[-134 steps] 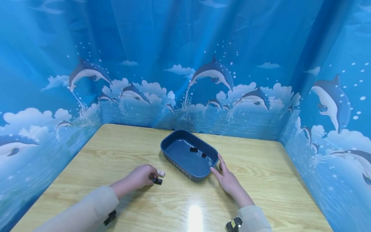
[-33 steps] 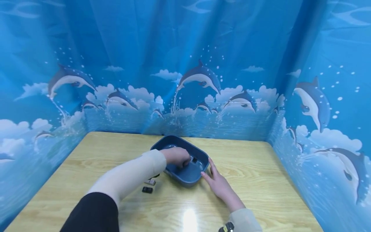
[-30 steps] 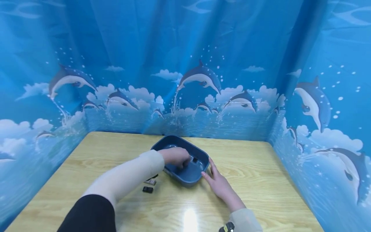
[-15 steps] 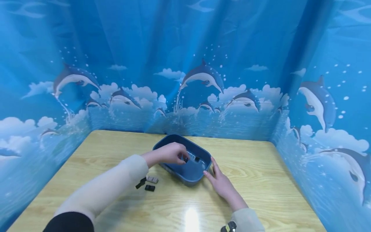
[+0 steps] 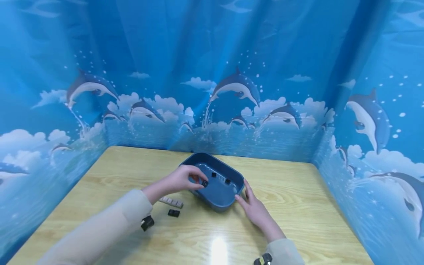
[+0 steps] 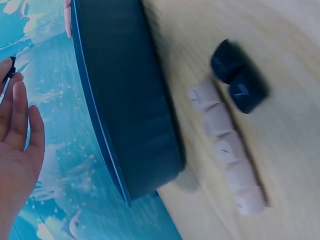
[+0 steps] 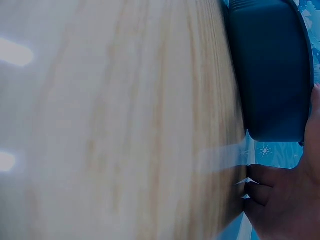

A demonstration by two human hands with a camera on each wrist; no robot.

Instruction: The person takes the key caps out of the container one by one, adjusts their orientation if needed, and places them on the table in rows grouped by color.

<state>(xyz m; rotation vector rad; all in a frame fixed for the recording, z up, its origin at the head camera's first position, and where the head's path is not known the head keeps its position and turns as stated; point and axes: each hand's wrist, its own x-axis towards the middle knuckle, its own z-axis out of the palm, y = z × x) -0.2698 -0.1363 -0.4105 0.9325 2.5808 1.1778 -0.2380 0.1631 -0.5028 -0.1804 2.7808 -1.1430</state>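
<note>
My left hand (image 5: 185,178) pinches a small black keycap (image 5: 205,183) between thumb and fingertips, over the left part of a dark blue plastic basin (image 5: 216,206). The left wrist view shows the same keycap (image 6: 11,70) at the fingertips, other fingers extended. Inside the basin lie two separate black keycaps, one near the middle (image 5: 214,175) and one farther right (image 5: 228,181). My right hand (image 5: 256,211) touches the basin's right corner, thumb and straight fingers spread along the rim; in the right wrist view its lower fingers (image 7: 260,192) reach down by the table.
Left of the basin, a row of white keycaps (image 6: 225,150) lies on the wooden table (image 5: 281,191). Beside it sits a pair of black keycaps (image 6: 239,77). A blue dolphin-print curtain (image 5: 149,73) surrounds the table's back and sides.
Earlier my left hand was by the table keycaps, then down inside the basin. It has since lifted and drawn back left with a black keycap. The right hand stays at the corner.
</note>
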